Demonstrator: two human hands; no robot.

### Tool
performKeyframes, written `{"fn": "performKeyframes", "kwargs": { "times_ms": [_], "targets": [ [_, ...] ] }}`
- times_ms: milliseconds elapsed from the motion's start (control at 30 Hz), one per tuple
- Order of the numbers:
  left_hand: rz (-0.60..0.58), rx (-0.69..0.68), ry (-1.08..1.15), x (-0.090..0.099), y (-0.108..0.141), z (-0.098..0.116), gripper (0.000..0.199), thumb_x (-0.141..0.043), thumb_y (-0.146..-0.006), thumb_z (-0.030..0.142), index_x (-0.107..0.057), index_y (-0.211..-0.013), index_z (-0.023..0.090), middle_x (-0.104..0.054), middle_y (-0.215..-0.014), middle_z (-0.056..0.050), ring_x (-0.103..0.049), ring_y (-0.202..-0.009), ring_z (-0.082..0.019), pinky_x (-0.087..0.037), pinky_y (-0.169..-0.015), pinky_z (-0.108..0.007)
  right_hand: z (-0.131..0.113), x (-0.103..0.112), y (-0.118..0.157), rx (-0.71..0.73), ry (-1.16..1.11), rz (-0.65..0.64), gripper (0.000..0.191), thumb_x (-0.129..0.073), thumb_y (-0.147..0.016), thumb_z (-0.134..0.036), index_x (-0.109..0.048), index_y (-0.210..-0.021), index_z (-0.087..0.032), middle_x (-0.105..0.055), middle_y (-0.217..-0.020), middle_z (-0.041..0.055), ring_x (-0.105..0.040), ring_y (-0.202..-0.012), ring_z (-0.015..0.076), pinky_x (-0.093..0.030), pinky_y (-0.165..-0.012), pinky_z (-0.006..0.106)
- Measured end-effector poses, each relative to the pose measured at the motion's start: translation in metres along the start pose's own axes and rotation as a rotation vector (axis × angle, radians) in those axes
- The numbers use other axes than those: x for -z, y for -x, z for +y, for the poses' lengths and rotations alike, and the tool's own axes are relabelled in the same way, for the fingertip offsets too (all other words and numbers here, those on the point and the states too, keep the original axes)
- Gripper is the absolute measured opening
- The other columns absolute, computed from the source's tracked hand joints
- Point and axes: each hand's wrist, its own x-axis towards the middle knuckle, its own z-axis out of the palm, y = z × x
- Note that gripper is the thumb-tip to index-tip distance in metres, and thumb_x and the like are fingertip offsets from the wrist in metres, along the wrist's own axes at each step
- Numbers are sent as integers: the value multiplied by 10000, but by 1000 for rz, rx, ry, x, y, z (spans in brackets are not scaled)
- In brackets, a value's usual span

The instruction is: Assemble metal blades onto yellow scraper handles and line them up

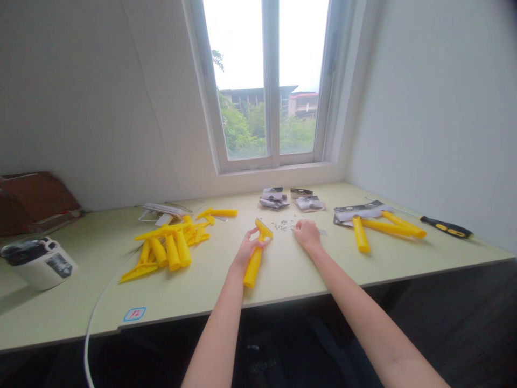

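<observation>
Left hand [250, 249] clamped around a yellow plastic handle [253, 268]; right hand [307, 235] curled just beside small metal screws [283, 226], any held item hidden by the fingers. Beyond, printed packets [309, 203], text too small to read; on the desk [291, 275], a sticker [134, 314] reading 12; far right, a black-and-yellow screwdriver [446, 227]

The yellow plastic handle [253, 268] is showing a smooth, faintly glossy finish — small metal screws [283, 226] are glinting on the matt laminate tabletop [283, 275].
</observation>
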Motion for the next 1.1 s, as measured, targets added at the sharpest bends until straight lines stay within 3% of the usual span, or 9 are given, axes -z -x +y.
{"fn": "performKeyframes", "kwargs": {
  "times_ms": [333,633,767,967,1100],
  "targets": [
    [2,-2,9,-2,2,2,695,-565,-545,78,-338,-1193,190,-588,-730,-2,-492,-519,-87,-351,-538,-209,-3,1,0,71,59,-80,161,-465,-755,-171,-622,-756,-137,-626,-824,107,-527,-824,206,-362,-700,290],
    [5,5,14,-2,2,1,702,-576,-557,83,-342,-1209,196,-579,-715,1,-497,-526,-90,-351,-539,-214,0,-3,-2,202,-101,-23,160,-432,-700,-74,-573,-701,-149,-592,-735,60,-505,-759,168,-357,-699,263],
    [20,10,25,-1,1,1,705,-596,-554,90,-362,-1210,199,-570,-701,6,-502,-530,-91,-357,-547,-218,3,-1,-4,210,-277,59,105,-454,-700,-145,-556,-705,-170,-599,-734,43,-513,-752,172,-379,-721,289],
    [-37,23,76,1,0,0,700,-593,-562,78,-360,-1209,209,-564,-697,8,-521,-556,-89,-372,-578,-214,-4,8,0,11,-689,37,104,-547,-647,-271,-572,-685,-177,-621,-711,23,-546,-657,149,-430,-678,296],
    [-90,34,90,-2,1,0,701,-593,-566,64,-353,-1207,214,-568,-712,4,-530,-572,-89,-365,-570,-208,-31,12,16,130,-984,-85,164,-612,-622,-326,-597,-660,-167,-622,-706,24,-565,-697,153,-453,-696,304]
  ]
}}
